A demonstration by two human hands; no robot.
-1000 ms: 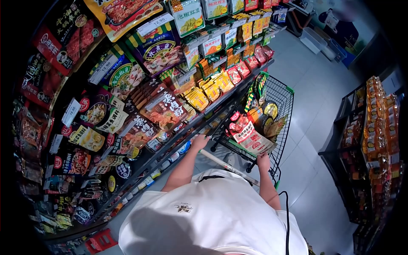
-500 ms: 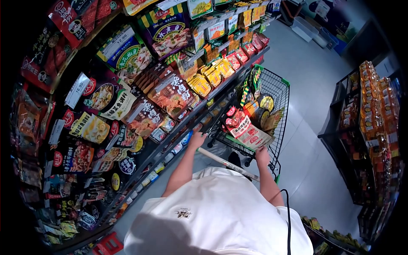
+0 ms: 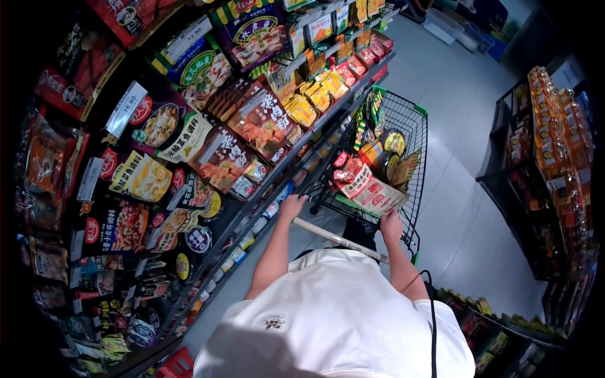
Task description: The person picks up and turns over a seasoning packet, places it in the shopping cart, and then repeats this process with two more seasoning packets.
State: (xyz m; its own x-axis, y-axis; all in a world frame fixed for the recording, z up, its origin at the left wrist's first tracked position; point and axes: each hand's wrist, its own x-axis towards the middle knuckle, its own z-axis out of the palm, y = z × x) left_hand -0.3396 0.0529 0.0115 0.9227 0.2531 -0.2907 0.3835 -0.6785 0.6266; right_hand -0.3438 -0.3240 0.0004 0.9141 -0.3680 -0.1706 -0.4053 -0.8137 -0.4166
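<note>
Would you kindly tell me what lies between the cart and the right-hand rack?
In the head view, bare floor separates the cart from the rack.

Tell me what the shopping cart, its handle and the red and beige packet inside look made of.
The shopping cart looks like dark-coated metal wire, judging by its thin open grid; its green corner piece is probably plastic. The handle is pale and smooth-looking, perhaps plastic or coated metal. The packet is a printed pouch, likely plastic film, though paper isn't ruled out.

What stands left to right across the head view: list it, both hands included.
16.90 price tag → left hand → right hand → black cord → orange packets at far right.
</note>
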